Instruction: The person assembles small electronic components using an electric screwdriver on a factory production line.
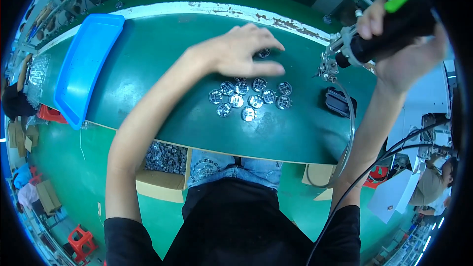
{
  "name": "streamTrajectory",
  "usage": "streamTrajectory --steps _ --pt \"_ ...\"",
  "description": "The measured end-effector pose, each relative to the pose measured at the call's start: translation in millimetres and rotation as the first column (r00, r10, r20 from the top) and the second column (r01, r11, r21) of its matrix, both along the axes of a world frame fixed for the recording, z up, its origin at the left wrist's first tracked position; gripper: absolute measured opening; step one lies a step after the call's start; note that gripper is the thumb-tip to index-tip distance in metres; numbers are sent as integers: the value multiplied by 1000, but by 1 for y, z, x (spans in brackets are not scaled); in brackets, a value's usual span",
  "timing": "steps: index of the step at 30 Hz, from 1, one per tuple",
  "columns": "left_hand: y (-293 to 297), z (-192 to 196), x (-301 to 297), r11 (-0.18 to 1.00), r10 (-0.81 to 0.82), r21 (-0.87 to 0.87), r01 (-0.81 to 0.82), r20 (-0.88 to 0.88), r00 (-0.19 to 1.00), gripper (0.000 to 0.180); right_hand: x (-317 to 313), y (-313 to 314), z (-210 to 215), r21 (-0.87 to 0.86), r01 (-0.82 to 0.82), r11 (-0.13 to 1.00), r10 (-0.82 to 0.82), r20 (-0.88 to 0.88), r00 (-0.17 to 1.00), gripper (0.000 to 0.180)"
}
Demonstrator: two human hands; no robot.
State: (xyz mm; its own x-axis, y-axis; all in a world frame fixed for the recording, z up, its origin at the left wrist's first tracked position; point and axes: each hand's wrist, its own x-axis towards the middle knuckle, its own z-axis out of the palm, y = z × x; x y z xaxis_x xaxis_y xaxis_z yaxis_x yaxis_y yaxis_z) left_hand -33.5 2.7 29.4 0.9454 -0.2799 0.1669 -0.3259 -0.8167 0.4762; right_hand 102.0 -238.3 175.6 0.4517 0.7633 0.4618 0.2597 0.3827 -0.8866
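Observation:
My left hand (241,51) hovers over the far side of a cluster of round silver parts (241,87) on the green tabletop. Its fingers are spread, and one more round part (264,53) shows between thumb and fingers; I cannot tell whether the hand touches it. At the upper right, my right hand (408,65) is wrapped round a black-and-green power tool (391,37), held up off the table. The tool's silver metal nose (329,61) points left and down, with a clear hose (352,133) hanging from it.
A blue tray (88,61) lies at the table's left end. A dark box-like holder (340,102) sits near the right side. Below the table's near edge, a cardboard box (160,187) holds many small dark parts. Black cables (364,172) run past my right forearm.

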Motion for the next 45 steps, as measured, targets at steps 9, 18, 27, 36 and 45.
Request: streamTrajectory --steps 9,18,27,36,45 --pt "-105 -13 -60 921 241 257 -293 217 946 59 -38 -32 -10 49 529 847 -527 204 825 70" --pt "-54 -4 -112 943 298 118 -310 111 948 45 -85 -87 -87 32 714 700 -645 459 611 40" --pt "-19 5 -140 934 324 111 -339 128 937 47 -232 -195 -206 -259 949 179 -534 785 315 70" --pt "-12 5 -141 935 345 27 -354 172 923 48 -286 -218 -297 -880 448 160 -535 304 788 96" --pt "-9 1 -150 871 398 288 -398 62 915 59 -275 -261 -285 -983 181 -25 -569 163 806 104"
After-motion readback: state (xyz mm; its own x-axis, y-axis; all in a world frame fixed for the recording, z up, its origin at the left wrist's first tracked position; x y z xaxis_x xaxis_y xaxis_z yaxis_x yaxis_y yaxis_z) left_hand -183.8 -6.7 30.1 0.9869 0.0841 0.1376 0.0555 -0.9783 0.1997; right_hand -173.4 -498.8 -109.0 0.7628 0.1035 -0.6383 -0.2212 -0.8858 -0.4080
